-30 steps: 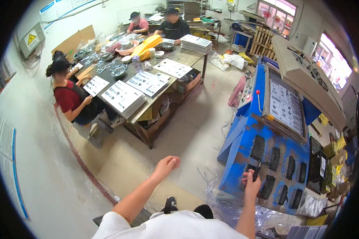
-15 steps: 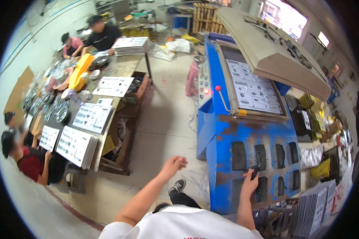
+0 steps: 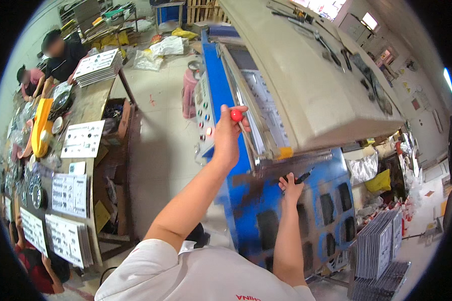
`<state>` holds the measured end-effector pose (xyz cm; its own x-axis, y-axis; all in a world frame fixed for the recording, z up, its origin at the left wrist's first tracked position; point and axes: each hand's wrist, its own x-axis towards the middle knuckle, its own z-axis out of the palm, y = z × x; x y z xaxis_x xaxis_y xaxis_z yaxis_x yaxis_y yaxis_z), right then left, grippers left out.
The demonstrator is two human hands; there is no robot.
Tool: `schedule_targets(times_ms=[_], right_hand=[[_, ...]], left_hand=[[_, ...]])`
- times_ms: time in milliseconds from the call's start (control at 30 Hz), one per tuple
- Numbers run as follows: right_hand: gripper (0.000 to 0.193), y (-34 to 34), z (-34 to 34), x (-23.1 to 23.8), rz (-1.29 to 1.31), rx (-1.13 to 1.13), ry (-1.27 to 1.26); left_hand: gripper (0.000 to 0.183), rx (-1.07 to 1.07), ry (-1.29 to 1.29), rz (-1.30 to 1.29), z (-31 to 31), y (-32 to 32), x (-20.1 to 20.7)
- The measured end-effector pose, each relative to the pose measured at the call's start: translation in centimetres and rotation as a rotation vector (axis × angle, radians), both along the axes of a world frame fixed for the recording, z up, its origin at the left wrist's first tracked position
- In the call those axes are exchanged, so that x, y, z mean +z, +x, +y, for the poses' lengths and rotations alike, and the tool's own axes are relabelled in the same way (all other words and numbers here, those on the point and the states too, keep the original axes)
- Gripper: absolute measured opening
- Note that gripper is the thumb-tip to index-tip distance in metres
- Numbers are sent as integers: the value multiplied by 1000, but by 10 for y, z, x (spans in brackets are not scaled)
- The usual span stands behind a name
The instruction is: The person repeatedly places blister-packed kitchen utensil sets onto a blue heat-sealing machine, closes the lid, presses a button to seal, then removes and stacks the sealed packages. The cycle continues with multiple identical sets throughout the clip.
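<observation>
My left hand (image 3: pixel 228 138) is closed around the red ball knob (image 3: pixel 236 116) of a lever at the left side of a blue machine (image 3: pixel 218 93). Some of its fingers show past the ball. My right hand (image 3: pixel 292 189) grips a slim, black, pen-like tool (image 3: pixel 303 177) with its thin tip pointing away to the right. That hand is over the machine's sloping front, close to the near edge of a metal frame (image 3: pixel 267 161). Inside this frame lie printed white sheets (image 3: pixel 266 100), partly hidden beneath a large beige hood (image 3: pixel 331 85).
Hand tools (image 3: pixel 320 41) and a dark glove (image 3: pixel 369 80) lie on the hood. Black rectangular pads (image 3: pixel 267 229) cover the blue front. Stacked printed cards (image 3: pixel 376 246) stand lower right. At left, a long table (image 3: pixel 98 95) bears card stacks, and two co-workers (image 3: pixel 60 57) sit beyond it; another is lower left.
My left hand has reached forward and taken hold of the red knob. My right hand has moved forward with the black tool. The view has turned right, and the hood covers more of the frame.
</observation>
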<state>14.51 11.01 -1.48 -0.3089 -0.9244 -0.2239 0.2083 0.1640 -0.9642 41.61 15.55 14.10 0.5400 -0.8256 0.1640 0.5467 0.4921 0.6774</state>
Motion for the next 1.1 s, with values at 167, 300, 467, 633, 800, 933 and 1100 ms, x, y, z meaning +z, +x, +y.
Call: schedule_targets(times_ms=[167, 300, 467, 633, 800, 933, 1100], right_hand=[[25, 3, -107, -11, 140, -41, 111], [24, -27, -118, 25, 2, -55, 79], [23, -45, -90, 56, -31, -103, 32], [23, -12, -61, 43, -44, -196, -17], [24, 13, 5, 41, -78, -298, -29], [25, -2, 39, 60, -95, -309, -112], [28, -45, 76, 76, -159, -283, -42]], left_hand=[[55, -180, 501, -27, -68, 81, -47], [81, -704, 768, -77, -102, 74, -88], [58, -573, 265, 243, -217, 73, -77], [35, -260, 505, -39, -257, 101, -92], [37, -143, 558, -243, -208, 115, -110], [36, -241, 512, -271, -163, 72, -113], [30, -302, 602, -307, -108, 20, -123]])
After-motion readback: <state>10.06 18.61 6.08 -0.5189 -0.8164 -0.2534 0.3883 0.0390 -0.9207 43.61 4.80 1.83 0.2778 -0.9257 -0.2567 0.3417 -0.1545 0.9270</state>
